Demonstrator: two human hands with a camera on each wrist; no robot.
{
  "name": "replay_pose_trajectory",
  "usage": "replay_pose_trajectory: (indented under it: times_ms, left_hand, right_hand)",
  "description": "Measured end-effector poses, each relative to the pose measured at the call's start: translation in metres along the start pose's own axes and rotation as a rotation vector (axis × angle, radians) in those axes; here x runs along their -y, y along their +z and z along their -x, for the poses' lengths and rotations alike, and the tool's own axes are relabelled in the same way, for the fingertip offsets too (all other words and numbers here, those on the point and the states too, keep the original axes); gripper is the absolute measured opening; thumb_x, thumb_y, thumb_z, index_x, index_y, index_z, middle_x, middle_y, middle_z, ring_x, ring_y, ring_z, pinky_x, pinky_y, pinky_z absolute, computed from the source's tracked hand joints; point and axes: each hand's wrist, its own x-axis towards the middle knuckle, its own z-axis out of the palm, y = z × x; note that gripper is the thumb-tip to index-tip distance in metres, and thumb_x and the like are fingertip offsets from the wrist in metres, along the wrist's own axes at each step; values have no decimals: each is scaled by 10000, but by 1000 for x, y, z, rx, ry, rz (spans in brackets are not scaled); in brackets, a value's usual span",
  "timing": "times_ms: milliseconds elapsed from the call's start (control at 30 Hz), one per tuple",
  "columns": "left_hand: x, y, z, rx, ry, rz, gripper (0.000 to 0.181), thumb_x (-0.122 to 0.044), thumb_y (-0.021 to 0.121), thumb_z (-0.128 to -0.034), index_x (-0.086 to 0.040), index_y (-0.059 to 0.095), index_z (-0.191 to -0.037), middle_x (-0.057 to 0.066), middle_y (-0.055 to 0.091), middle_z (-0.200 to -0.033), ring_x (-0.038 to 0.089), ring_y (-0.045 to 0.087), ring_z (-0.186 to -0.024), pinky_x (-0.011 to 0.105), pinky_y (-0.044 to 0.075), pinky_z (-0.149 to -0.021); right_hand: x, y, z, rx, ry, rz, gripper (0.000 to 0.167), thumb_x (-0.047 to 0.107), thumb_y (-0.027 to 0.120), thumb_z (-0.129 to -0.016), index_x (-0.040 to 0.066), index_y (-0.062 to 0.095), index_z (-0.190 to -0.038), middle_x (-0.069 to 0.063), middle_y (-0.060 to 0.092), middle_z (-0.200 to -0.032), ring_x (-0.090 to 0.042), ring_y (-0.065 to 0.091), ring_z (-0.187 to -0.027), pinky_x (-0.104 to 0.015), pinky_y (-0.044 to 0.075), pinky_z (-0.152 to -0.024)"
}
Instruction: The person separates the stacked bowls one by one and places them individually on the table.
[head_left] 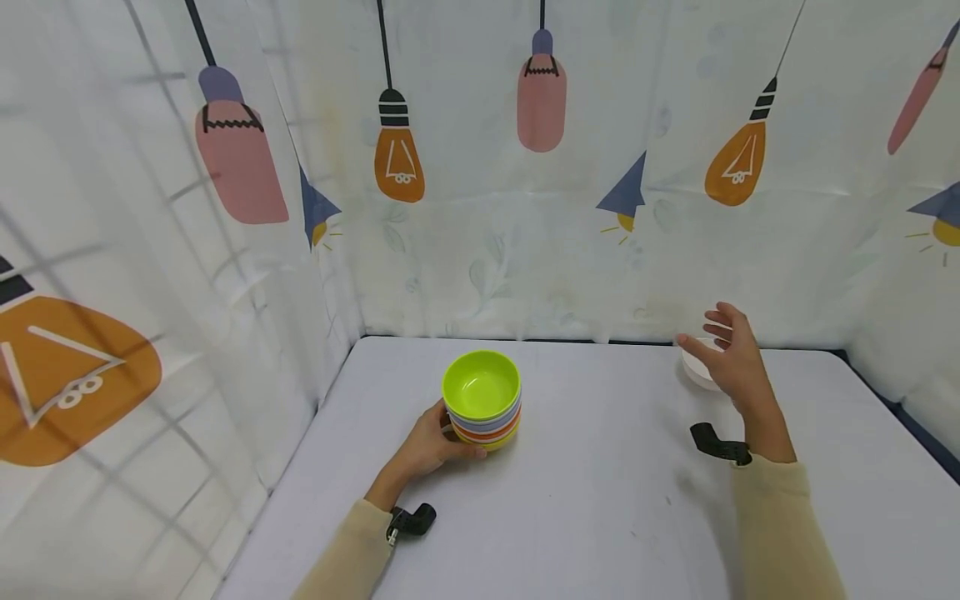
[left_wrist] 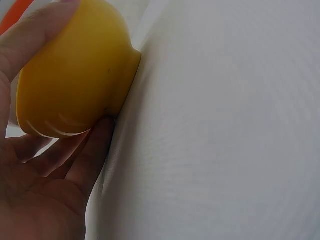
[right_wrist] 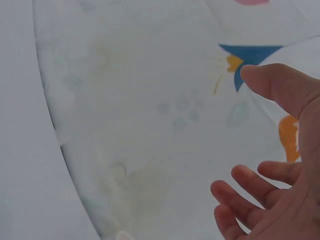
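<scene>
Low grip, presumably for steadiness.
My left hand grips stacked glossy multicoloured bowls; my right hand, loosely spread, empty, hangs near a white bowl.

White table, pale curtain behind, orange bulb prints, faint, perhaps leafy motifs

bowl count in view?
5 at least. Stack in the left hand, top down: green bowl, blue bowl, orange bowl, yellow bowl. White bowl, partly hidden behind the right hand in the head view. The stack may hide more.
</scene>
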Motion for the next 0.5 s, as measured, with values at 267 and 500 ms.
replay_pose_trajectory:
  times_ms: [267, 500]
  left_hand:
    - [1, 0, 0, 1, 0, -3, 863, -292, 962, -705, -250, 499, -1432, -24, 638, -1350, 222, 616, -1253, 449, 511, -1080]
    - [2, 0, 0, 3, 0, 2, 868, -299, 961, -705, -249, 497, -1436, -27, 638, -1350, 220, 614, -1255, 450, 507, -1086]
  right_hand:
    - [36, 40, 11, 227, -236, -4, 806, 306, 725, -967, 103, 271, -1601, -181, 438, -1539, -411, 429, -1414, -638, 358, -1159]
    - [52, 90, 23, 409, -353, -49, 644, 207, 759, -937, 108, 444, -1490, -119, 548, -1434, -339, 542, -1333, -576, 419, -1138]
